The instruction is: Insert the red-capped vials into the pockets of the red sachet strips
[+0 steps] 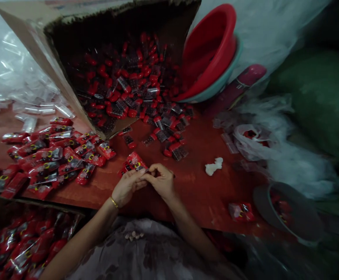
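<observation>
In front of me my left hand [129, 186] and my right hand [163, 182] meet at the fingertips. A small red printed packet [136, 160] with a clear sleeve sticks out beyond my left fingers. Both hands are closed in a pinch at its near end, which the fingers mostly hide. More red rests against the left fingers, too covered to make out. To the left lies a pile of similar red packets [53, 153]. Beyond my hands, small clear containers with red caps [159, 122] spill onto the red tabletop [193, 194].
A tipped cardboard box [67, 85] holds many capped containers. Clear plastic sleeves [38, 109] lie left. A red basin [229, 23] leans at the back beside a pink spray can [245, 79]. A white scrap [214, 166] and a grey strainer-like bowl [261, 202] are right.
</observation>
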The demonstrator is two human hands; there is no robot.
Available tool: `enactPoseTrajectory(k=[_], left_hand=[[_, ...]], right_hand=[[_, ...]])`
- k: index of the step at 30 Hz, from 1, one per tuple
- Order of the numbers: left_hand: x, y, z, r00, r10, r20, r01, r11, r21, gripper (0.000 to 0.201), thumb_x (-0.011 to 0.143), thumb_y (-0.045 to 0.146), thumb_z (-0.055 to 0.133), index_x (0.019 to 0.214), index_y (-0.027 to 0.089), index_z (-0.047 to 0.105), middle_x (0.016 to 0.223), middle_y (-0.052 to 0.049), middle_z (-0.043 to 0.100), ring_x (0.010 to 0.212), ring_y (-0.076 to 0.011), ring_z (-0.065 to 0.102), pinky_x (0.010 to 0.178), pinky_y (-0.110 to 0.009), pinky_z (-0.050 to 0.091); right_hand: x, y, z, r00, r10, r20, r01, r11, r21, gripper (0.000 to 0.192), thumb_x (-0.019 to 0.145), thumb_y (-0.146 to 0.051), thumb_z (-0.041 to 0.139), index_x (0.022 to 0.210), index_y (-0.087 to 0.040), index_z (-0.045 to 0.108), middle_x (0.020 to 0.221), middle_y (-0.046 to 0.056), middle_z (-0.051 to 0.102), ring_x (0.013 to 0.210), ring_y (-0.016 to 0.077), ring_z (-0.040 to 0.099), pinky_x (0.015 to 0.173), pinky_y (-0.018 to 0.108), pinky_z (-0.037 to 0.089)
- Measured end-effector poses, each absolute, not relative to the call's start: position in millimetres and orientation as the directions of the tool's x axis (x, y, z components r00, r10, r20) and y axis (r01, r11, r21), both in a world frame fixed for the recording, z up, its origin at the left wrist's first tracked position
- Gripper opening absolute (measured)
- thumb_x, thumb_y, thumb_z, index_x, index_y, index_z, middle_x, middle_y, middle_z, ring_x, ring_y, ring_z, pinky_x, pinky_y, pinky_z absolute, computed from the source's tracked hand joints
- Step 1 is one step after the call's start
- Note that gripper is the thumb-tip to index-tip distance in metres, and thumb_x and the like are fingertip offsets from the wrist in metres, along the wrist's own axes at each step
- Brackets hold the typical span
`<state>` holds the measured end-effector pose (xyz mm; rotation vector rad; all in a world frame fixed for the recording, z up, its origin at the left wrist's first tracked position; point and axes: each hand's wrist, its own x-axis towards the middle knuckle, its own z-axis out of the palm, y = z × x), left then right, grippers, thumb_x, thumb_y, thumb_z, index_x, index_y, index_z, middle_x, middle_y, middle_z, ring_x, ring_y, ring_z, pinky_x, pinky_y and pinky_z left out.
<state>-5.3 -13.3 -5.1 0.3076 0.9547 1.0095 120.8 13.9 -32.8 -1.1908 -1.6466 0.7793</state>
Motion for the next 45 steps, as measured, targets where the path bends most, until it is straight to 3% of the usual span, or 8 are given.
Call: enactPoseTrajectory(k=[6, 10, 14, 19, 23, 32, 40, 45], left_hand=[[-50.0, -10.1, 7.0, 0.006, 0.802, -0.597, -0.633, 0.466, 0.619, 0.014, 0.069, 0.025, 0.069, 0.071, 0.013, 0.063, 0.067, -0.006, 0.070, 0.062, -0.0162, 0.066, 0.067, -0.028, 0.052], [-98.1, 4.0, 20.8, -0.381, 0.703, -0.600, -0.750, 0.145, 0.645, 0.020, 0.086, 0.026, 0.047, 0.077, 0.016, 0.062, 0.071, -0.003, 0.070, 0.070, -0.0114, 0.066, 0.072, -0.024, 0.052], [-103.8, 4.2, 16.6, -0.443, 0.754, -0.484, -0.695, 0.051, 0.717, 0.036, 0.084, 0.046, 0.046, 0.088, 0.015, 0.062, 0.092, -0.007, 0.070, 0.088, -0.0151, 0.065, 0.081, -0.028, 0.051], [-52.1, -3.1, -7.3, -0.320, 0.947, 0.004, 0.231, 0.074, 0.970, 0.038, 0.068, 0.042, 0.067, 0.100, 0.021, 0.066, 0.113, -0.010, 0.064, 0.114, -0.0274, 0.053, 0.101, -0.044, 0.035], [-33.1, 3.6, -21.1, -0.021, 0.985, 0.173, 0.763, -0.096, 0.639, 0.028, 0.070, 0.037, 0.066, 0.097, 0.028, 0.070, 0.128, -0.009, 0.055, 0.130, -0.0345, 0.033, 0.106, -0.055, 0.018], [-31.0, 5.4, -30.4, 0.004, 0.962, 0.271, 0.886, -0.129, 0.445, 0.023, 0.078, 0.032, 0.054, 0.092, 0.027, 0.072, 0.124, -0.009, 0.058, 0.129, -0.0357, 0.034, 0.104, -0.057, 0.018], [-14.3, -4.4, 5.4, -0.074, 0.926, 0.369, 0.763, -0.186, 0.619, 0.025, 0.075, 0.027, 0.059, 0.098, 0.028, 0.069, 0.131, -0.006, 0.052, 0.133, -0.0321, 0.028, 0.108, -0.054, 0.008], [-8.7, -7.8, 9.8, -0.279, 0.960, 0.004, 0.234, 0.063, 0.970, 0.044, 0.066, 0.037, 0.070, 0.107, 0.020, 0.065, 0.105, -0.009, 0.068, 0.104, -0.0279, 0.058, 0.089, -0.037, 0.045]], right_hand=[[110.2, 36.3, -10.9, -0.325, 0.832, 0.450, 0.574, 0.552, -0.605, 0.027, 0.074, -0.045, 0.064, 0.078, -0.019, 0.061, 0.074, 0.004, 0.065, 0.073, 0.0165, 0.057, 0.071, 0.027, 0.043], [147.2, 62.2, -10.6, -0.089, 0.914, 0.396, 0.891, 0.251, -0.378, 0.045, 0.080, -0.048, 0.053, 0.109, -0.013, 0.057, 0.114, 0.018, 0.057, 0.102, 0.0298, 0.049, 0.085, 0.044, 0.037], [181.0, 65.5, -30.6, -0.010, 0.947, 0.321, 0.974, 0.083, -0.213, 0.037, 0.085, -0.030, 0.046, 0.115, -0.010, 0.055, 0.114, 0.021, 0.057, 0.099, 0.0322, 0.047, 0.080, 0.045, 0.036], [182.5, 31.1, -47.7, -0.119, 0.943, 0.311, 0.972, 0.175, -0.158, 0.035, 0.085, -0.026, 0.044, 0.116, -0.013, 0.056, 0.113, 0.016, 0.059, 0.097, 0.0293, 0.049, 0.082, 0.043, 0.036], [178.1, 12.5, -54.5, -0.116, 0.930, 0.348, 0.961, 0.194, -0.198, 0.039, 0.086, -0.032, 0.044, 0.118, -0.013, 0.053, 0.119, 0.017, 0.055, 0.103, 0.0292, 0.047, 0.086, 0.044, 0.037], [159.9, 2.5, -31.3, -0.129, 0.861, 0.492, 0.806, 0.380, -0.454, 0.020, 0.084, -0.027, 0.051, 0.098, -0.020, 0.064, 0.105, 0.009, 0.064, 0.102, 0.0239, 0.053, 0.090, 0.041, 0.038], [111.6, 7.3, -16.8, -0.076, 0.986, 0.145, 0.294, 0.161, -0.942, 0.024, 0.084, -0.038, 0.048, 0.088, -0.018, 0.061, 0.080, 0.003, 0.066, 0.073, 0.0151, 0.060, 0.068, 0.026, 0.048], [109.7, 10.5, -18.3, 0.013, 0.990, 0.137, 0.162, 0.133, -0.978, 0.028, 0.086, -0.036, 0.043, 0.070, -0.018, 0.056, 0.064, -0.001, 0.057, 0.060, 0.0116, 0.051, 0.059, 0.022, 0.043]])
